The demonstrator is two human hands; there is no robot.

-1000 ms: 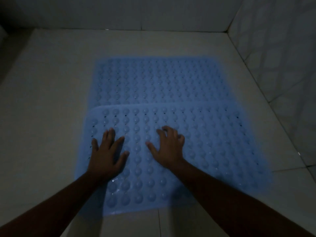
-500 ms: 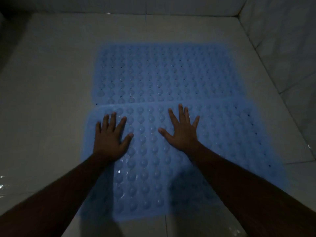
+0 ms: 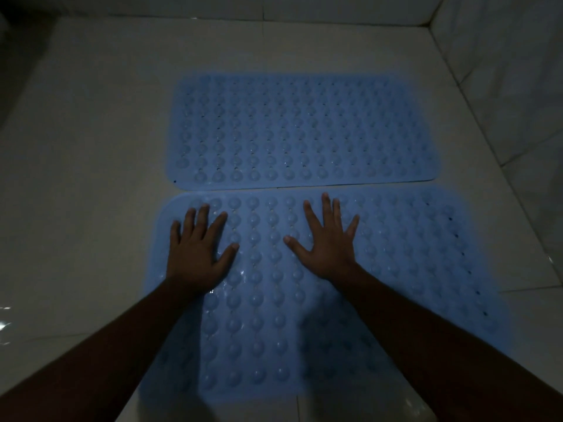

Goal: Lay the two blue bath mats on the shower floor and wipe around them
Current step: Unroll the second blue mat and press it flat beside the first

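Two blue bath mats with rows of round bumps lie flat on the pale tiled shower floor (image 3: 85,153). The far mat (image 3: 304,132) sits just beyond the near mat (image 3: 411,263), their long edges almost touching with a thin gap between them. My left hand (image 3: 198,251) rests flat on the near mat's left part, fingers spread. Palm down on the same mat near its far edge, my right hand (image 3: 329,242) also has its fingers apart. Neither hand holds anything. My forearms cover part of the near mat.
A low tiled wall (image 3: 274,7) runs along the back. A tiled side wall (image 3: 518,71) rises on the right, close to the mats. Wet glints show on the floor at the far left (image 3: 6,324). Bare tile lies left of the mats.
Both hands slid forward along the near mat toward its far edge, and the right hand's fingers spread out flat. The near mat no longer overlaps the far mat.
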